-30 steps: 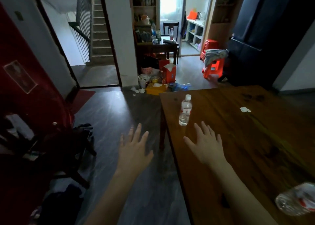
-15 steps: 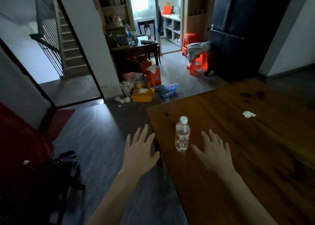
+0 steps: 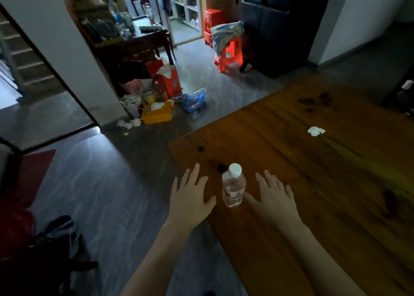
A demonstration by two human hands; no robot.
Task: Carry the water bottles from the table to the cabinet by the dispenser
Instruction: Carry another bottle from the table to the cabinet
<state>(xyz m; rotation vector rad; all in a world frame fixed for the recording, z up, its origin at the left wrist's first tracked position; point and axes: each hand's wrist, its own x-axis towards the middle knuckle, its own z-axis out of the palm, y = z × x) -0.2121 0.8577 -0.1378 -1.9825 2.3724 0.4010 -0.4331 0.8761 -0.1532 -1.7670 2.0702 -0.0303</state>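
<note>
The fingers (image 3: 194,176) of the left hand (image 3: 190,197) were spread wide and flat, palm down, holding nothing, and those of the right hand (image 3: 274,198) were splayed the same way, also empty. Compared with half a second before, both hands had closed in on the bottle (image 3: 233,189): earlier it stood ahead of them and nearer the right hand's reach, and now it stood directly between the two. The left thumb pointed at the bottle's lower part from just beside it, and the right thumb lay near its base on the other side; whether either thumb touched the plastic could not be told.

The bottle stood upright on the tabletop (image 3: 313,183), close to its left edge and near the corner, clear with a white cap and a red-and-white label around its middle. The left hand hung partly over the table's edge, its wrist and forearm out above the grey floor (image 3: 100,195). The right hand and forearm lay above the wood.

Farther off on the tabletop, well apart from the bottle, lay a small crumpled white tissue (image 3: 315,130). Beyond the table, a heap of boxes and litter (image 3: 156,103) sat against the wall, and a red stool (image 3: 228,53) draped with cloth stood by a dark cabinet.
</note>
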